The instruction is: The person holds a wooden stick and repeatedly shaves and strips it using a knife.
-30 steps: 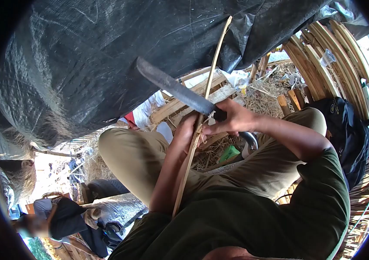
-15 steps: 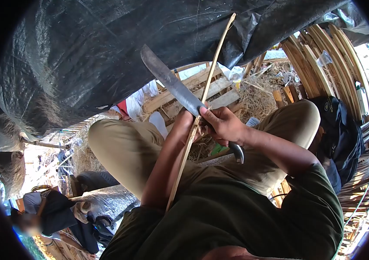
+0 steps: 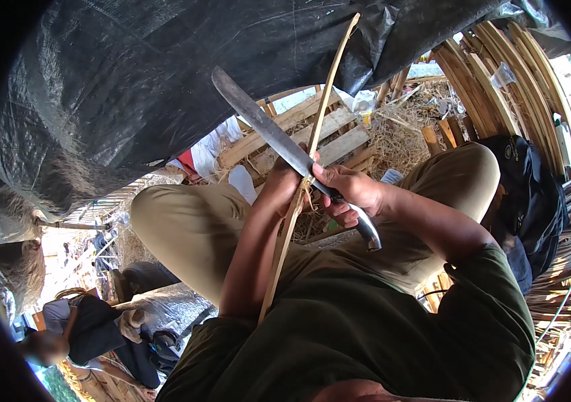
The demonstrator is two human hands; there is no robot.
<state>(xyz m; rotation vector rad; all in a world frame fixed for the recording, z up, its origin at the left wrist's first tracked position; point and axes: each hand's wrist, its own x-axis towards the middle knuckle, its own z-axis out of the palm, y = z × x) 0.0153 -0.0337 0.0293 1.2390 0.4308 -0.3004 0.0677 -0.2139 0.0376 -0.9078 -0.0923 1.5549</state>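
Note:
My right hand [image 3: 351, 191] is wrapped round the dark handle of a machete [image 3: 263, 122], its thumb near the base of the blade. The broad blade points up and to the left, and the curved butt of the handle sticks out below my fingers. My left hand [image 3: 282, 182] is closed on a long, thin strip of wood or bamboo [image 3: 325, 100], its fingers partly hidden behind blade and strip. The blade crosses the strip between my hands. Curled shavings [image 3: 305, 195] hang from the strip there. The strip's lower end rests against my left arm and shirt.
A black plastic sheet [image 3: 118, 87] hangs ahead. Beyond my knees is a wooden pallet [image 3: 346, 144] on straw [image 3: 409, 134]. Split wood pieces [image 3: 493, 87] and a black bag [image 3: 523, 194] are on the right. Another person [image 3: 91, 335] sits at lower left.
The machete has turned slightly and its handle shows more below my right hand. My right-hand fingers have shifted on the handle. The strip's top has moved slightly up and left in view.

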